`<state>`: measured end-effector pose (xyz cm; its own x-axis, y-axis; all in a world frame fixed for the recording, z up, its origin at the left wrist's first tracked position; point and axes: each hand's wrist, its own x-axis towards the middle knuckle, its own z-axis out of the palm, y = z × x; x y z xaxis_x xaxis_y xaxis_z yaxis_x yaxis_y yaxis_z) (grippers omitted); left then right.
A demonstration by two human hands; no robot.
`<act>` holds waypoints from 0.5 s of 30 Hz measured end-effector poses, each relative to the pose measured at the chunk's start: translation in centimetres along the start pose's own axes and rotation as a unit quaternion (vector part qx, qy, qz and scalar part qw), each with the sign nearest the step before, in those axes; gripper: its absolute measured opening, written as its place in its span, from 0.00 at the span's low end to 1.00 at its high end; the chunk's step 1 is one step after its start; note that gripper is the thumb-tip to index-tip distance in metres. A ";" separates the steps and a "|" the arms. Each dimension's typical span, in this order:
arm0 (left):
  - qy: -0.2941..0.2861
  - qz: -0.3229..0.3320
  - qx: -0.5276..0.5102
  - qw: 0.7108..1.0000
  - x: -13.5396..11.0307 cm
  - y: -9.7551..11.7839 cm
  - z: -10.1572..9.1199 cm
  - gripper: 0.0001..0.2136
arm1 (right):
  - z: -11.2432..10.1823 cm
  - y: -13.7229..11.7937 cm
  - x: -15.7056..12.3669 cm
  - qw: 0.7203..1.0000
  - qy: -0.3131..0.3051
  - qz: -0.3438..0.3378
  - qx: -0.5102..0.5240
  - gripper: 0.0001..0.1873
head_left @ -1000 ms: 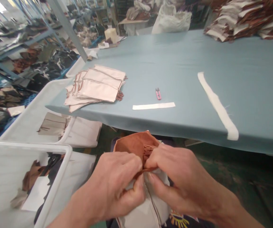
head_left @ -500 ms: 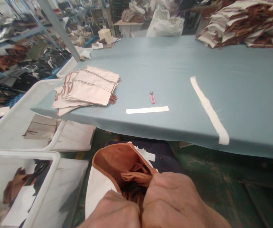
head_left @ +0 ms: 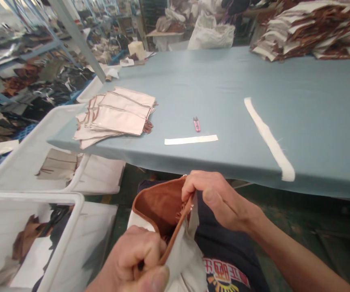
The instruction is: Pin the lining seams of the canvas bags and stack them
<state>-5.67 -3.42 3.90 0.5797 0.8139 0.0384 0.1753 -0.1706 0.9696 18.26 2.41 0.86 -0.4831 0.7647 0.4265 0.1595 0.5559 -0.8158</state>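
Your hands have come apart since a moment ago, when they were pressed side by side. Now your right hand point(head_left: 217, 198) pinches the top edge of the bag point(head_left: 158, 202), fingers tight on it. Your left hand point(head_left: 132, 263) is lower down, squeezed tight on the brown edge of the same bag. It is open, white outside and brown inside, and sits over your lap, near the blue table point(head_left: 223, 81). On the table lie a stack of flat bags point(head_left: 117, 115), pink snips point(head_left: 196, 124) and a white strip point(head_left: 191, 140).
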 end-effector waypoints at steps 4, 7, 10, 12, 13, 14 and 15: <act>0.054 -0.019 -0.047 0.997 0.1 -0.7 -1.1 0.30 | 0.3 0.4 0.3 1.000 -0.021 -0.002 -0.009 0.35; 0.069 -0.040 -0.084 0.993 0.0 -1.8 -1.7 0.30 | 0.5 0.1 0.6 0.996 -0.052 -0.030 -0.071 0.32; 0.074 -0.055 -0.112 0.989 -0.4 -2.7 -2.2 0.29 | 0.9 -0.4 0.7 0.979 -0.045 -0.081 -0.184 0.28; 0.078 -0.052 -0.115 0.989 -0.8 -2.8 -2.5 0.29 | 1.3 -0.8 0.5 0.951 -0.032 -0.128 -0.279 0.25; 0.078 -0.049 -0.108 0.990 -1.0 -2.8 -2.5 0.29 | 1.6 -1.0 0.3 0.936 -0.030 -0.146 -0.319 0.24; 0.076 -0.044 -0.098 0.991 -1.2 -2.6 -2.5 0.28 | 1.8 -1.2 0.0 0.923 -0.030 -0.160 -0.348 0.24; 0.073 -0.035 -0.086 0.993 -1.4 -2.4 -2.5 0.28 | 2.0 -1.4 -0.3 0.915 -0.033 -0.168 -0.365 0.23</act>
<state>-8.87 -2.79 2.10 0.4465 0.8947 -0.0075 0.0643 -0.0237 0.9976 16.48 0.81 1.10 -0.6577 0.5030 0.5608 0.5136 0.8440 -0.1546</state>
